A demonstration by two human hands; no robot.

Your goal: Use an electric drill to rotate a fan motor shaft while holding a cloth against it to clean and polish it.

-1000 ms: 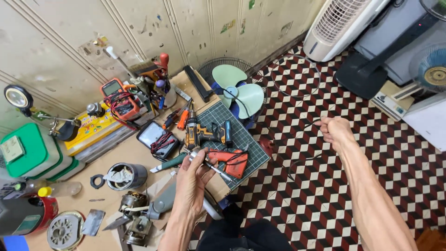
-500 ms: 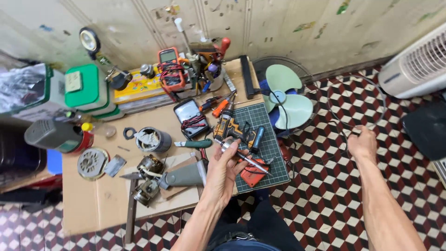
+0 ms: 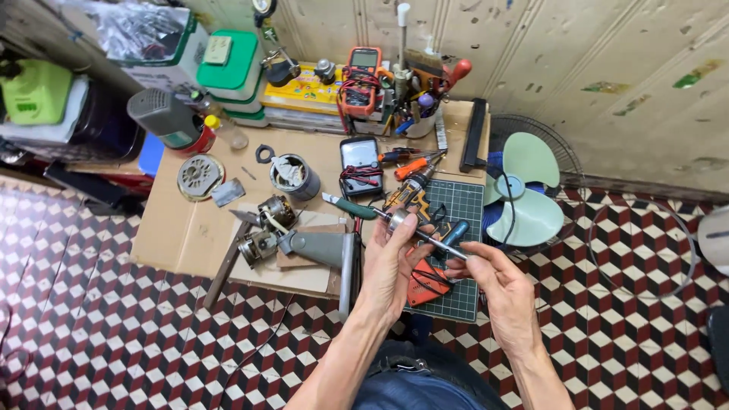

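My left hand (image 3: pixel 395 254) and right hand (image 3: pixel 497 281) pinch a thin metal rod (image 3: pixel 429 239) at either end, steadying it above the green cutting mat (image 3: pixel 456 205).

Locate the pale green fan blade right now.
In the head view, the pale green fan blade lies on the floor right of the green cutting mat, on a round wire fan guard by the wall.

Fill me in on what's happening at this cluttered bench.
A person sits on a chequered floor at a low cardboard-covered table. The left hand and right hand together hold a thin shiny metal rod over a dark green cutting mat. Small motor parts and screwdrivers lie alongside.
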